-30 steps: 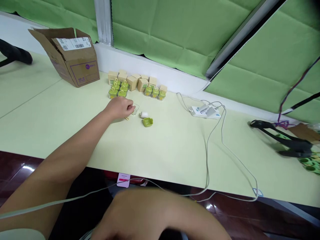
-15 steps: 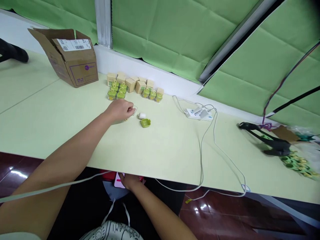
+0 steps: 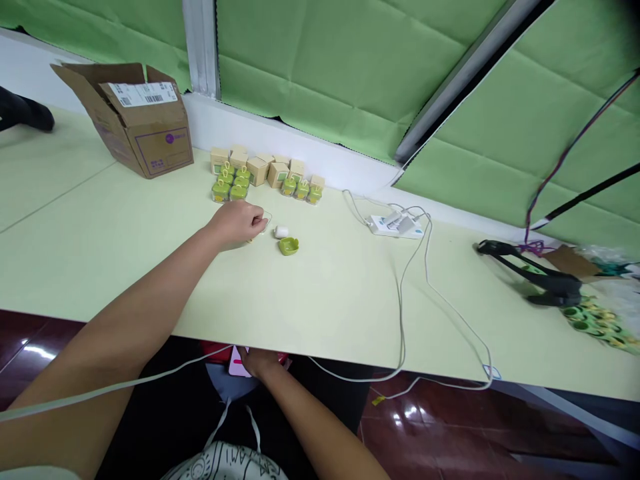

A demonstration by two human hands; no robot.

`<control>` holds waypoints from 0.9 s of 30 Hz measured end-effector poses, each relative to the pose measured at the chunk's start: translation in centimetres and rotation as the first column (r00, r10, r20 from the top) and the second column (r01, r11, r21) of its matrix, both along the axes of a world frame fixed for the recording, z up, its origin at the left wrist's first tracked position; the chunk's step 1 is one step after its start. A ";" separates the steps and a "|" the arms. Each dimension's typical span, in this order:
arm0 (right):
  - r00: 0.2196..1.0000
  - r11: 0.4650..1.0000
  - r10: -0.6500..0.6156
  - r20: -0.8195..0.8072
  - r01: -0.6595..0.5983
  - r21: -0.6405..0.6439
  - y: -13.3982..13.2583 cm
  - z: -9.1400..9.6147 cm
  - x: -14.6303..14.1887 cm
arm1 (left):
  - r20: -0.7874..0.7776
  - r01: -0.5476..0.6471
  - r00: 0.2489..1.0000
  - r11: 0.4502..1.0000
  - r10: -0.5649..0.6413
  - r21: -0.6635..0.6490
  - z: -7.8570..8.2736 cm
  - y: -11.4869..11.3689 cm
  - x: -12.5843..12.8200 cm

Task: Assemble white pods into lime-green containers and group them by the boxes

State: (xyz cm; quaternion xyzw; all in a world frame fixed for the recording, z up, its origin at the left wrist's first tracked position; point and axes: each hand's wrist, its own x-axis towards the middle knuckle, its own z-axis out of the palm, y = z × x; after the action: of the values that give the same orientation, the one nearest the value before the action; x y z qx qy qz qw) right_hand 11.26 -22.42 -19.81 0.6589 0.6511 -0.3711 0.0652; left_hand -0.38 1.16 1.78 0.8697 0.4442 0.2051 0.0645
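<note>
My left hand (image 3: 239,223) is closed in a fist over the table, knuckles up. What its curled fingers hold, if anything, is hidden. A clear plastic piece (image 3: 269,219) shows beside the thumb, and a small yellowish bit pokes out beneath the fist. Just right of it lie a small white earbud case (image 3: 281,232) and a green shaped cover (image 3: 289,246), hollow side up. Below the table edge, at my lap, my right hand (image 3: 261,362) grips a phone (image 3: 239,364) with a lit pinkish screen; its fingers are partly hidden.
Several green-topped clear cases (image 3: 230,187) and small cardboard boxes (image 3: 257,170) stand behind. An open carton (image 3: 155,140) sits back left. A power strip (image 3: 395,225) trails white cables (image 3: 401,293) over the front edge. A black stand (image 3: 535,273) and green pieces (image 3: 595,320) are at right.
The view has shifted very slightly. My left fist stays in the same place beside the green cover, and my right hand stays at the phone.
</note>
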 end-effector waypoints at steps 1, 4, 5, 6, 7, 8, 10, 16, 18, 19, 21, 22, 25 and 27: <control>1.000 1.000 -0.005 0.004 0.005 0.002 -0.1 0.1 0.0 | 0.002 -0.002 1.000 1.000 0.002 -0.001 0.0 0.0 0.0; 0.995 0.999 0.013 0.103 -0.009 -0.042 -1.2 0.8 -0.7 | 0.005 -0.004 1.000 1.000 0.004 -0.001 0.1 -0.1 0.0; 0.988 0.997 0.037 0.147 -0.028 -0.066 -2.0 1.3 -1.1 | 0.005 -0.005 1.000 1.000 0.005 0.001 0.2 -0.1 0.0; 0.982 0.997 0.053 0.183 -0.042 -0.064 -3.0 1.9 -1.6 | 0.004 -0.006 1.000 1.000 0.006 0.002 0.3 -0.2 0.0; 0.964 0.994 0.112 0.241 -0.112 -0.016 -4.1 2.7 -2.1 | 0.004 -0.008 1.000 1.000 0.008 0.003 0.3 -0.2 0.0; 0.948 0.980 0.188 0.258 -0.197 0.008 -5.2 3.7 -2.6 | 0.005 -0.010 1.000 1.000 0.010 0.003 0.4 -0.2 0.1; 0.938 0.948 0.292 0.187 -0.309 0.070 -7.2 6.2 -3.6 | 0.010 -0.020 1.000 1.000 0.020 0.008 0.4 -0.1 0.1; 0.901 0.899 0.435 0.010 -0.434 0.059 -7.6 10.5 -4.0 | 0.008 -0.026 1.000 1.000 0.025 0.017 0.1 0.1 0.1; 0.922 0.940 0.339 0.186 -0.340 -0.026 -6.8 8.7 -3.5 | 0.001 -0.026 1.000 1.000 0.026 0.007 0.1 0.0 0.1; 0.918 0.952 0.304 0.255 -0.298 -0.064 -6.4 7.4 -3.1 | -0.004 -0.022 1.000 1.000 0.022 0.004 0.1 0.0 0.1; 0.918 0.964 0.265 0.295 -0.242 -0.112 -5.8 4.7 -2.4 | -0.014 -0.011 1.000 1.000 0.011 -0.001 0.2 0.1 0.1; 0.919 0.968 0.244 0.310 -0.214 -0.127 -5.6 3.5 -2.0 | -0.017 -0.006 1.000 1.000 0.006 -0.001 0.1 0.1 0.1; 0.932 0.979 0.201 0.303 -0.177 -0.103 -5.1 1.5 -1.1 | -0.020 -0.010 1.000 1.000 0.010 -0.005 0.1 0.1 0.2; 0.933 0.977 0.210 0.291 -0.189 -0.099 -5.0 1.2 -0.9 | -0.022 -0.017 1.000 1.000 0.016 -0.012 0.1 0.1 0.2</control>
State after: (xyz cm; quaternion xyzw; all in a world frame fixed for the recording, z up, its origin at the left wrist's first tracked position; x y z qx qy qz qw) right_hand 10.40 -27.44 -18.56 0.6354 0.6840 -0.2804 0.2234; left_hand -0.19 1.23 1.90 0.8678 0.4533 0.1936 0.0632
